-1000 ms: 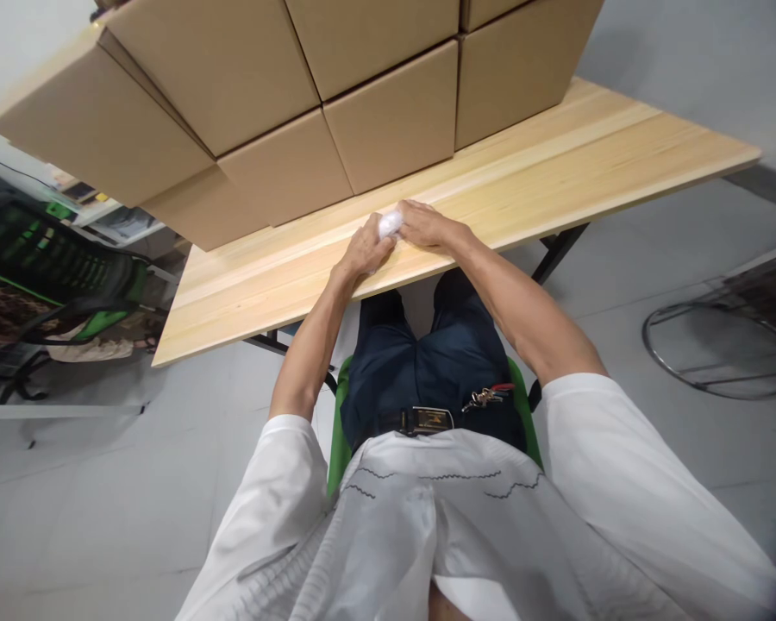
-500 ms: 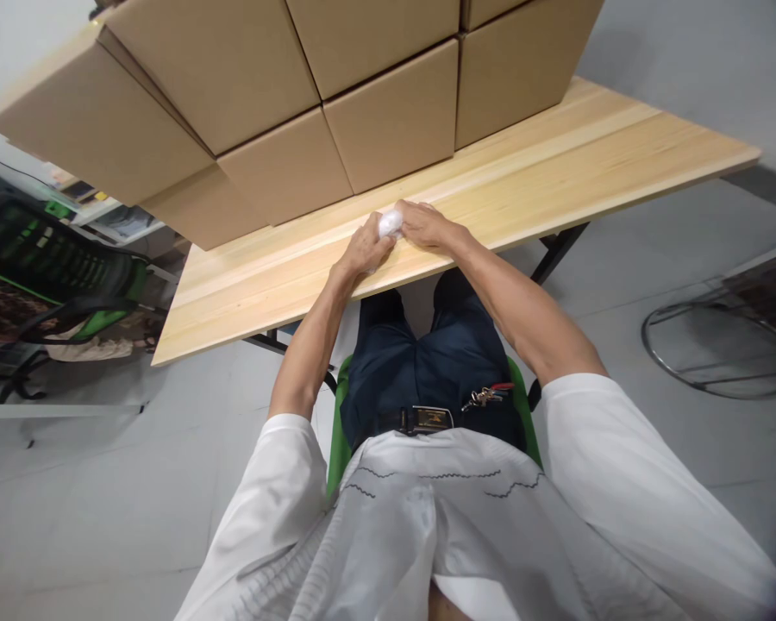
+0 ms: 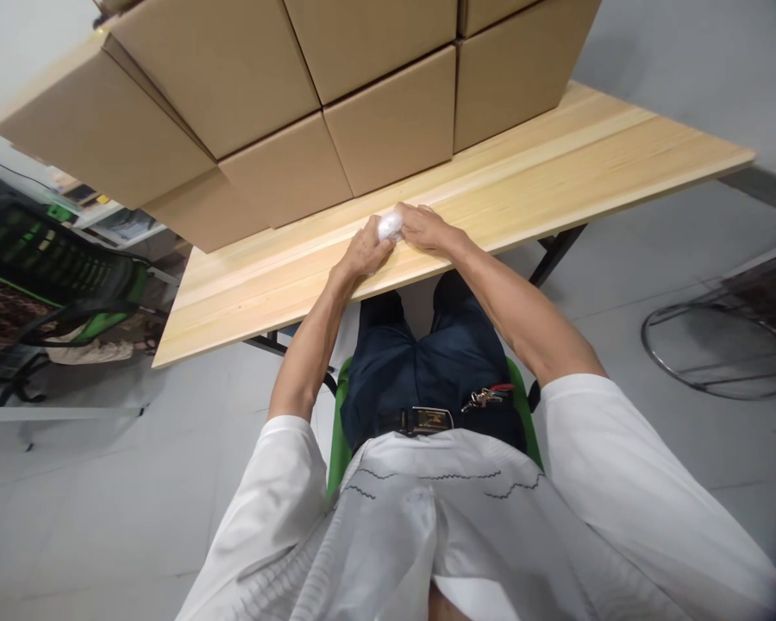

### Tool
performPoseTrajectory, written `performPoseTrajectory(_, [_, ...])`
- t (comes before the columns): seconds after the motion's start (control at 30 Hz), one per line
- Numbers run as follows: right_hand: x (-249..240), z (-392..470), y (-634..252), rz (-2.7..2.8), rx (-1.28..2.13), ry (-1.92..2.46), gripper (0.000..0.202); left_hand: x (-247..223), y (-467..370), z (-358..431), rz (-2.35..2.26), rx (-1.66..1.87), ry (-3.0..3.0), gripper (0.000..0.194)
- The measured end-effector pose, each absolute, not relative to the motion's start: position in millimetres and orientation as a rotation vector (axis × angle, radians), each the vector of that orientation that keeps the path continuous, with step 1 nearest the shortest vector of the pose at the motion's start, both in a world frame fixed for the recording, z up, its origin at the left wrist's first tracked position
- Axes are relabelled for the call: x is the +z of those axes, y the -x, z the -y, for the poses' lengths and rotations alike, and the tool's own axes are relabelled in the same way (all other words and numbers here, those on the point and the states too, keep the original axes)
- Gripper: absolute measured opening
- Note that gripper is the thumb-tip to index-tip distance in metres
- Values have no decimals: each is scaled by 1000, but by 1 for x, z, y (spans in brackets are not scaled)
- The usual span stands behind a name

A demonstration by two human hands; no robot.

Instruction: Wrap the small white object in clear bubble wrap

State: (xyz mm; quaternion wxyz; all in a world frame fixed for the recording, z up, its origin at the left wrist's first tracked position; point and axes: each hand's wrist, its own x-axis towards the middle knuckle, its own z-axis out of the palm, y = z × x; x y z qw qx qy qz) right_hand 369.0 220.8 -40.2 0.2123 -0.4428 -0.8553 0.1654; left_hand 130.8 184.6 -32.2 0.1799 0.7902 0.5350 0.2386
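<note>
A small, white, rounded bundle [image 3: 390, 226] with a slightly shiny surface sits between my two hands, just above or on the wooden table [image 3: 543, 177]. What it is made of or wraps, I cannot make out. My left hand [image 3: 364, 248] is closed on its left side, fingers curled and thumb toward me. From the right, my right hand [image 3: 423, 228] grips it with bent fingers. Both hands are close to the table's front edge, and part of the bundle is hidden behind the fingers.
Stacked cardboard boxes [image 3: 388, 121] stand along the table's back, close beyond my hands. A black and green office chair [image 3: 58, 259] is at the left. To the right, a round metal frame [image 3: 717, 349] rests on the floor. My lap is under the table edge.
Both hands keep their hold on the white bundle in nearly the same place. The view has shifted very slightly.
</note>
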Motion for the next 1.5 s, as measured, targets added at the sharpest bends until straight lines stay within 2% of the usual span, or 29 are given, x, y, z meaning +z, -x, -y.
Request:
performPoseTrajectory(0.3, [-29,-218,-381,2320,625,1214,35,-33,-133,-181,-1553,627,-2252,28])
performPoseTrajectory(0.47, [-10,-207,-393,2114,667,1103,71,-34,-132,-180,-1534,672,-2233,35])
performPoseTrajectory(0.6, [-1,-195,-369,2147,614,1030,83,-31,-134,-178,-1564,656,-2213,40])
performPoseTrajectory(0.73, [-7,-188,-342,2299,564,1020,75,-27,-136,-177,-1483,657,-2298,47])
performPoseTrajectory(0.97, [-14,-184,-347,2357,502,1064,62,-27,-134,-174,-1491,660,-2300,59])
performPoseTrajectory(1.27, [-19,-188,-345,2394,431,1054,63,-33,-122,-168,-1582,607,-2308,73])
performPoseTrajectory(1.5, [-16,-189,-341,2504,292,1034,58,-30,-111,-152,-1574,523,-2394,75])
